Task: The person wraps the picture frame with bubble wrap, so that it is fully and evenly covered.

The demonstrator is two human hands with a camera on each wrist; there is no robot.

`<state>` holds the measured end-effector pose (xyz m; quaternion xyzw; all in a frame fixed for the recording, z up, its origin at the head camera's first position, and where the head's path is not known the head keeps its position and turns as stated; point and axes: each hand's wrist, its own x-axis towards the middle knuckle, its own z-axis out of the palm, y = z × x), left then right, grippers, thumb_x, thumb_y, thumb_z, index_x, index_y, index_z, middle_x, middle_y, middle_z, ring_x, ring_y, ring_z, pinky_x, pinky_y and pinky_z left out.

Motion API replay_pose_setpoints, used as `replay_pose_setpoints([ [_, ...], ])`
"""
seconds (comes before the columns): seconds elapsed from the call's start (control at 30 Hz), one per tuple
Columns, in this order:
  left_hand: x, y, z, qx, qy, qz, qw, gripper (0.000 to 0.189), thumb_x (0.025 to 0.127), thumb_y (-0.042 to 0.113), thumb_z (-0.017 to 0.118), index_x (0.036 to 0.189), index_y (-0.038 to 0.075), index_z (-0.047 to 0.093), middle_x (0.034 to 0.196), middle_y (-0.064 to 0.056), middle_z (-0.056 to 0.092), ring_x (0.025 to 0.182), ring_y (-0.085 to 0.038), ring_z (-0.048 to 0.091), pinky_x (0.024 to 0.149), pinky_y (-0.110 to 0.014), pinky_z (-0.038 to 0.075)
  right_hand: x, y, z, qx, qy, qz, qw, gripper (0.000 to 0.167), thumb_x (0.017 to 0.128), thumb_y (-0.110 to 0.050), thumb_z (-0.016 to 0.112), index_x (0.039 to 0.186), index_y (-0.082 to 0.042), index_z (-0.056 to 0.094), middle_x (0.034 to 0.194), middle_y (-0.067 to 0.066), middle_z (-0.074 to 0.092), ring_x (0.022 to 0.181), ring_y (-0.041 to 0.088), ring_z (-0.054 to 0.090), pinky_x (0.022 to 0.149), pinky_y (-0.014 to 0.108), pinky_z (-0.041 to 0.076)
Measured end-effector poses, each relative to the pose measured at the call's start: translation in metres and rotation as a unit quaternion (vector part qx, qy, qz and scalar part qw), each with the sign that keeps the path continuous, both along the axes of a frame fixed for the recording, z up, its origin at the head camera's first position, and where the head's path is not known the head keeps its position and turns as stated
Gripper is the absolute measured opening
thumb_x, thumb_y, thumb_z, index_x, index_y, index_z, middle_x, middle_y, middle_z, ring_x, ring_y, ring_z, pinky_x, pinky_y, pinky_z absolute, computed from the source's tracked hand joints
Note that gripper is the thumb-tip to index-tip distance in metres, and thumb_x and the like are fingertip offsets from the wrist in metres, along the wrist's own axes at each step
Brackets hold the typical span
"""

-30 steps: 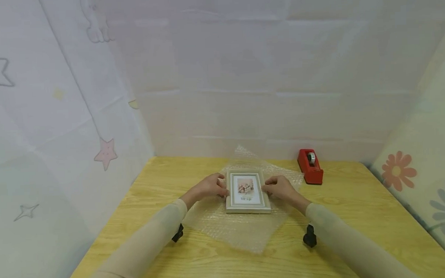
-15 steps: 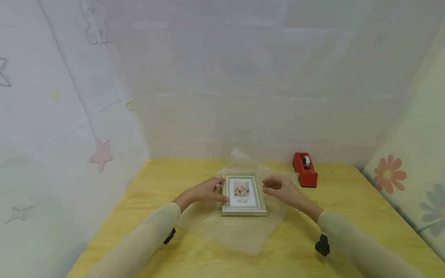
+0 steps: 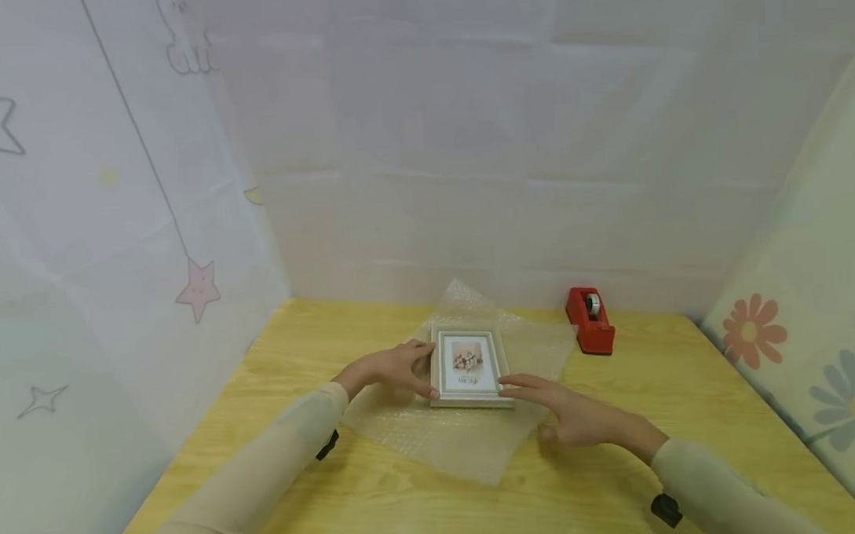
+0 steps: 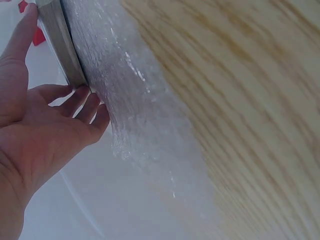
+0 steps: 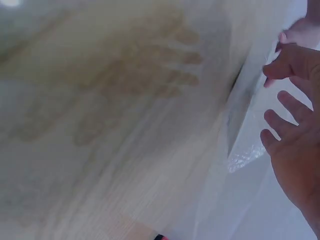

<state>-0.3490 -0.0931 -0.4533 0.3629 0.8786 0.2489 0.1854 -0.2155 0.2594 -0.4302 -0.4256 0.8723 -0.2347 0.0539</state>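
A pale picture frame (image 3: 502,365) with a flower picture lies face up on a sheet of bubble wrap (image 3: 462,446) on the table. My left hand (image 3: 396,369) is at its left side, thumb at the near corner and fingertips farther up. In the left wrist view, the fingertips of the left hand (image 4: 55,115) touch the frame's edge (image 4: 62,45), close over the bubble wrap (image 4: 145,115). My right hand (image 3: 581,417) reaches in from the right with spread fingers, its fingertips right at the frame's lower right edge. The right wrist view shows the right hand (image 5: 300,135) with loosely extended fingers.
A red tape dispenser (image 3: 592,328) with a roll of tape stands at the back right, near the wrap's right corner. The wooden table (image 3: 323,506) meets a pale fabric backdrop (image 3: 426,220) behind and at both sides.
My right hand has let go of the frame's right side and moved nearer and lower along it. The left hand has spread from a pinch to a wider reach along the left side.
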Motion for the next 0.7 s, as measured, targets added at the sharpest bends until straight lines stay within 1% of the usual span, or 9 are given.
replay_pose_setpoints([
  [0.1, -0.002, 0.001, 0.0, -0.003, -0.002, 0.002, 1.0, 0.116, 0.082, 0.059, 0.08, 0.163, 0.005, 0.017, 0.165, -0.015, 0.021, 0.151, -0.036, 0.017, 0.115, -0.055, 0.026, 0.009, -0.005, -0.003, 0.034, 0.064, 0.022, 0.9972, 0.088, 0.074, 0.012, 0.072, 0.154, -0.012, 0.045, 0.161, 0.014, 0.033, 0.146, 0.037, 0.029, 0.108, 0.063, 0.033],
  [0.2, -0.003, 0.001, -0.001, -0.006, -0.007, 0.002, 1.0, 0.117, 0.082, 0.059, 0.08, 0.164, 0.006, 0.015, 0.165, -0.014, 0.019, 0.151, -0.035, 0.016, 0.116, -0.054, 0.026, 0.014, -0.01, -0.008, 0.043, 0.137, 0.047, 0.9885, 0.08, 0.077, 0.003, 0.082, 0.15, -0.006, 0.05, 0.157, 0.016, 0.039, 0.142, 0.038, 0.036, 0.107, 0.059, 0.037],
  [0.3, -0.003, 0.0, -0.002, -0.006, -0.008, 0.002, 1.0, 0.118, 0.081, 0.06, 0.08, 0.164, 0.007, 0.015, 0.165, -0.013, 0.019, 0.151, -0.034, 0.016, 0.116, -0.054, 0.025, 0.014, -0.016, -0.013, 0.036, 0.195, 0.073, 0.9775, 0.073, 0.077, 0.0, 0.085, 0.144, -0.002, 0.055, 0.151, 0.018, 0.046, 0.137, 0.039, 0.043, 0.106, 0.055, 0.041],
  [0.4, -0.003, 0.0, -0.002, -0.002, -0.005, 0.003, 1.0, 0.118, 0.081, 0.06, 0.08, 0.164, 0.007, 0.016, 0.165, -0.013, 0.019, 0.151, -0.034, 0.017, 0.115, -0.054, 0.026, 0.012, -0.022, -0.017, 0.03, 0.223, 0.085, 0.9706, 0.067, 0.076, 0.002, 0.084, 0.139, -0.003, 0.06, 0.145, 0.018, 0.052, 0.133, 0.037, 0.049, 0.105, 0.052, 0.043],
  [0.5, -0.002, 0.0, -0.001, -0.001, -0.002, 0.003, 1.0, 0.117, 0.081, 0.06, 0.08, 0.164, 0.007, 0.016, 0.165, -0.014, 0.019, 0.151, -0.035, 0.017, 0.115, -0.054, 0.027, 0.012, -0.028, -0.019, 0.037, 0.23, 0.094, 0.9678, 0.061, 0.079, 0.003, 0.08, 0.136, -0.003, 0.062, 0.142, 0.016, 0.057, 0.13, 0.031, 0.053, 0.103, 0.048, 0.046],
  [0.57, -0.001, 0.001, 0.0, 0.001, -0.003, 0.003, 1.0, 0.117, 0.081, 0.059, 0.08, 0.163, 0.006, 0.017, 0.165, -0.014, 0.02, 0.151, -0.036, 0.017, 0.115, -0.055, 0.026, 0.012, -0.03, -0.019, 0.039, 0.223, 0.097, 0.9691, 0.056, 0.082, 0.004, 0.076, 0.135, -0.002, 0.063, 0.14, 0.014, 0.058, 0.129, 0.029, 0.055, 0.102, 0.046, 0.047],
  [0.6, 0.0, 0.001, 0.001, 0.0, -0.003, 0.004, 1.0, 0.116, 0.081, 0.059, 0.081, 0.163, 0.006, 0.017, 0.165, -0.014, 0.02, 0.151, -0.036, 0.017, 0.115, -0.055, 0.026, 0.012, -0.031, -0.019, 0.04, 0.217, 0.098, 0.9703, 0.053, 0.084, 0.004, 0.075, 0.135, -0.002, 0.063, 0.14, 0.014, 0.059, 0.128, 0.028, 0.055, 0.101, 0.045, 0.048],
  [0.7, 0.0, 0.001, 0.001, 0.001, -0.003, 0.007, 1.0, 0.116, 0.081, 0.057, 0.082, 0.163, 0.005, 0.018, 0.164, -0.014, 0.022, 0.15, -0.036, 0.018, 0.115, -0.056, 0.027, 0.014, -0.033, -0.019, 0.041, 0.183, 0.091, 0.978, 0.049, 0.088, 0.006, 0.07, 0.135, -0.004, 0.064, 0.14, 0.011, 0.059, 0.129, 0.026, 0.055, 0.101, 0.045, 0.048],
])
